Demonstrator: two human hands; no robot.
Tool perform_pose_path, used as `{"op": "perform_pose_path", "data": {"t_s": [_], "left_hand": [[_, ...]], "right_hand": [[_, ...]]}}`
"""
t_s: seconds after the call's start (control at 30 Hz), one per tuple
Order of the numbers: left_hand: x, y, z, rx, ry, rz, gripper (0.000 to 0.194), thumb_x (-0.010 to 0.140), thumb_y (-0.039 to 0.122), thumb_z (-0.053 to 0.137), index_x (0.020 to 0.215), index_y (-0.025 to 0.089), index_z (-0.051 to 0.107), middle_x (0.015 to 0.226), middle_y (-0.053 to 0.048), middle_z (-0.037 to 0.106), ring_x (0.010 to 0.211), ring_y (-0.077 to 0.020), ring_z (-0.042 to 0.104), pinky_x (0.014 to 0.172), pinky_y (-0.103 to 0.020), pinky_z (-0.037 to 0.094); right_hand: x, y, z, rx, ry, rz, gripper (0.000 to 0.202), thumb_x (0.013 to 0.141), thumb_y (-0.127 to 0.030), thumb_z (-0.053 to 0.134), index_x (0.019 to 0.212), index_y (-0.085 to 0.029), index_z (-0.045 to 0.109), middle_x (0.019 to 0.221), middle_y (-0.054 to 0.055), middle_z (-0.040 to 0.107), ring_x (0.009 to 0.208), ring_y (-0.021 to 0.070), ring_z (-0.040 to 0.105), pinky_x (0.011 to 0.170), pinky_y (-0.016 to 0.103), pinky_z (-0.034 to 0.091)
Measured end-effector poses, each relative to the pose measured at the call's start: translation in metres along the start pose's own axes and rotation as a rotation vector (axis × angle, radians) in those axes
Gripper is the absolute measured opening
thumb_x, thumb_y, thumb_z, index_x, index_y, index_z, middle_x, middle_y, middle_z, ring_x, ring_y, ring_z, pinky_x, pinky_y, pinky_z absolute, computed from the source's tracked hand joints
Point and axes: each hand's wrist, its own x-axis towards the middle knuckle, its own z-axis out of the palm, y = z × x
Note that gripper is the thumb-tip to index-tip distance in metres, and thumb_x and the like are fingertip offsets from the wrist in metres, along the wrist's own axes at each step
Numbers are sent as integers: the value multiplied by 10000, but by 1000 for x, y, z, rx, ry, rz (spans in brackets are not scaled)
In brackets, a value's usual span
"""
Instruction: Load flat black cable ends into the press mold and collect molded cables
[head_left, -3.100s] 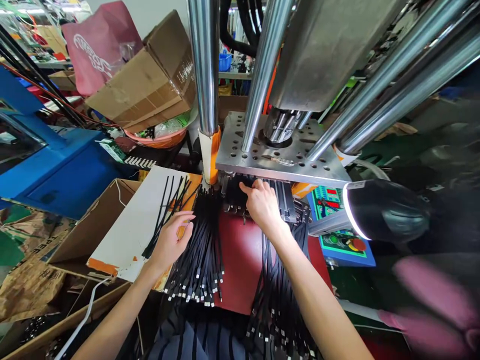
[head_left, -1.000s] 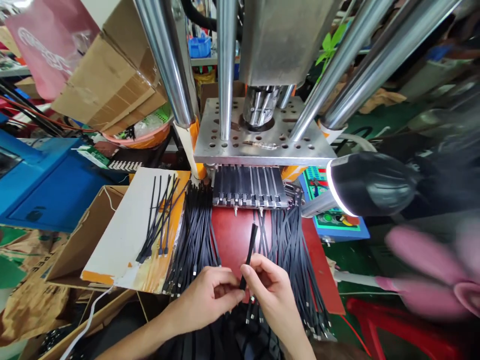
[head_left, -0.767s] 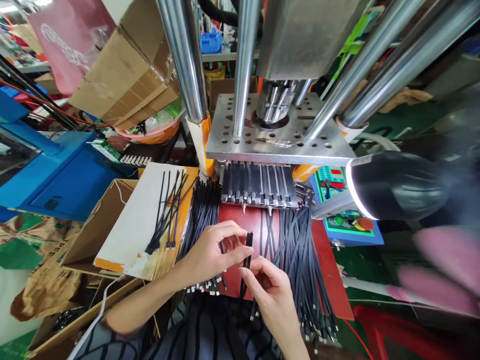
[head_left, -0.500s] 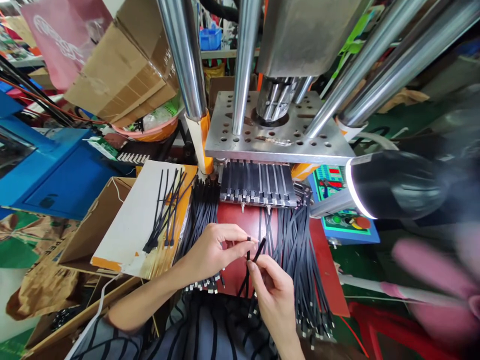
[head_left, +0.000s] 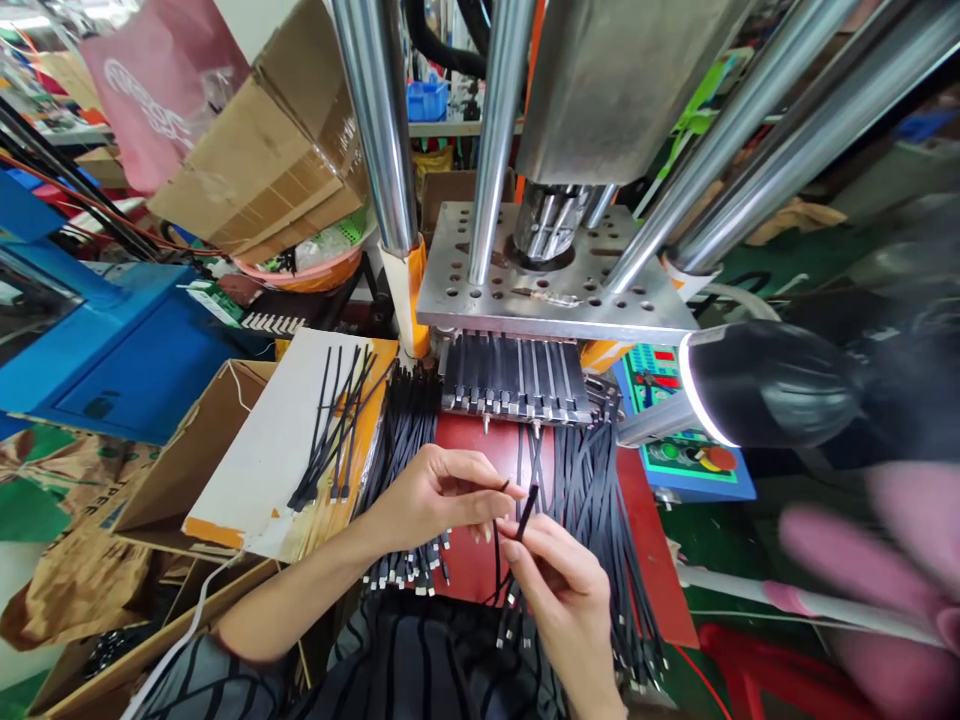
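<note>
- Two bare hands nearly meet below the centre of the frame, over the red board (head_left: 459,432), fingertips just beside one another.
- The right hand (head_left: 562,580) pinches a flat black cable (head_left: 528,512) between thumb and forefinger, its upper end poking past the fingertips. So short a free end could twist or slide away if that pinch loosened.
- The left hand (head_left: 450,498) has thumb and forefinger pressed together on a thin black cable (head_left: 496,560) that hangs beneath. The fingers cover much of it, so whether it is separate from the right hand's cable cannot be told; if the two are crossed, pulling one could drag the other loose.
- Toward the bottom centre, pale-tipped cable ends (head_left: 514,630) dangle close together and could tangle as the hands part.
- The left bundle (head_left: 409,430) lies behind the left hand and the right bundle (head_left: 592,500) beside the right one; a sideways sweep could catch and scatter either.
- In the middle of the frame, a metal block (head_left: 517,380) carries a row of black cables under the drilled plate (head_left: 630,318). A knock could push one out of line, and fingers beneath that plate could be trapped were it lowered. Both hands are apart from it.
- At centre right, a stray elbow could brush the control panel (head_left: 682,460).
</note>
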Motion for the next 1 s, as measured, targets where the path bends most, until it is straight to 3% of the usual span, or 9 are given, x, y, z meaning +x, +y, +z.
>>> {"op": "perform_pose_path", "data": {"t_s": [0.13,0.33,0.47,0.7,0.77,0.83,1.0], "left_hand": [[1,0,0,82,31,93,292,806,437,858,787,155,789,819,-38,674,624,-106,610,558,-228,480],[7,7,3,365,119,232,279,880,432,787,812,161,793,815,-53,714,724,-150,646,667,-267,499],[28,16,-2,486,185,342,268,893,409,766,794,160,778,774,-35,701,698,-140,622,653,-258,485],[89,0,-29,490,302,389,287,891,389,730,762,132,730,741,-13,645,585,-107,583,567,-233,468],[106,-7,-37,535,342,387,273,892,364,714,746,134,709,708,1,622,569,-104,573,562,-229,456],[123,-11,-44,617,354,385,244,898,336,702,753,140,705,694,5,630,592,-112,588,583,-228,456],[159,-11,-50,710,383,354,214,896,272,697,733,135,681,662,-9,674,622,-143,648,615,-235,493]], "right_hand": [[0,-3,9,-55,-47,-50,180,971,-250,660,818,-210,745,736,8,582,603,123,496,530,247,382],[6,-2,13,-78,-98,-9,281,1008,-297,581,743,-204,566,675,-36,437,597,116,406,544,245,331],[2,8,16,-72,-220,121,404,1002,-389,574,673,-218,413,657,-46,406,588,108,394,534,229,329],[-17,27,-2,83,-471,504,399,959,-538,605,741,-209,538,630,-40,525,539,127,534,514,230,449],[-7,22,-15,79,-509,514,384,948,-530,617,739,-212,561,625,-37,530,542,135,529,514,241,451],[17,12,-33,-8,-522,426,377,959,-506,608,723,-214,588,638,-29,532,573,145,525,543,258,439],[114,-5,-73,-267,-390,84,431,937,-504,643,629,-209,575,615,-27,521,619,146,475,592,278,378]]}}
